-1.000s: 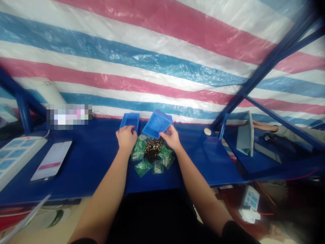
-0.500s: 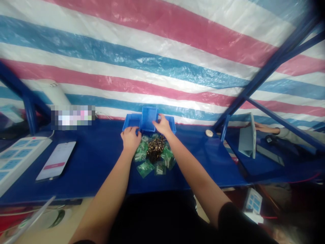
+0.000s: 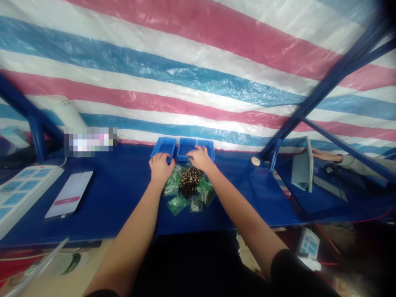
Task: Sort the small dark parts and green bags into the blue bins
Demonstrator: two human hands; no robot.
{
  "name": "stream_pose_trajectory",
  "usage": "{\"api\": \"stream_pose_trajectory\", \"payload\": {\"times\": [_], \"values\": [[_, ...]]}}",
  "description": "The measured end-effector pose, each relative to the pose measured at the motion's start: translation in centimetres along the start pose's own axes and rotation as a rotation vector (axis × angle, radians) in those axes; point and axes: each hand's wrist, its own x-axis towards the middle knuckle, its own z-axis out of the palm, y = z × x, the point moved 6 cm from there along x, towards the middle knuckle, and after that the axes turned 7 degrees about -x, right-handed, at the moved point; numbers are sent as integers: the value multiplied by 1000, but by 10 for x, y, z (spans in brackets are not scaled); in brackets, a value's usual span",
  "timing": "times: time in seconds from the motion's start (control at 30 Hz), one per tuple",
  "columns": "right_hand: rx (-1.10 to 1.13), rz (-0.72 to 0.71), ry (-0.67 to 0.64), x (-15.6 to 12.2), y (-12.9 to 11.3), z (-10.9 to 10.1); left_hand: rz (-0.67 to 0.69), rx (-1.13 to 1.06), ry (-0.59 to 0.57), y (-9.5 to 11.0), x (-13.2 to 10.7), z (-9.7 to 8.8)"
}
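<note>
My left hand (image 3: 161, 168) rests at the front wall of the left blue bin (image 3: 163, 145), its fingers curled over the rim. My right hand (image 3: 201, 159) grips the near right side of the middle blue bin (image 3: 185, 145), fingers bent over the edge. A right blue bin (image 3: 208, 145) stands against the middle one, partly hidden behind this hand. Just below the bins lies a heap of small brass-coloured and dark metal parts (image 3: 189, 181). Around the heap are several small green-tinted plastic bags (image 3: 177, 204) with small pieces inside.
A phone (image 3: 68, 194) and a white power strip (image 3: 26, 194) lie on the left of the blue table (image 3: 117, 206). A round, pale object (image 3: 255, 161) sits near the back right. Beyond the blue frame post (image 3: 275, 154) stand a tablet-like panel (image 3: 301, 169) and another person's arm (image 3: 328, 156).
The middle bin, tilted up half a second ago, now sits level beside the right bin. My right hand has lowered with it. The left bin has shifted slightly.
</note>
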Motion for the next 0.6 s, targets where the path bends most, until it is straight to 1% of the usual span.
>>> {"api": "stream_pose_trajectory", "payload": {"times": [0.1, 0.3, 0.43, 0.53, 0.6], "values": [[-69, 1, -22, -1, 2, 6, 14, 5, -14, 0, 1, 0], [-152, -22, 10, -1, -3, 6, 35, 7, -20, 1, 0, -1], [-117, -22, -6, -3, 1, 7, 31, 5, -25, 2, -1, 0], [-58, -11, -72, -4, 6, 7, 60, -15, -37, 5, -2, 1], [6, -32, -100, -7, 7, 2, 84, -29, -39, 7, -3, 1]]}}
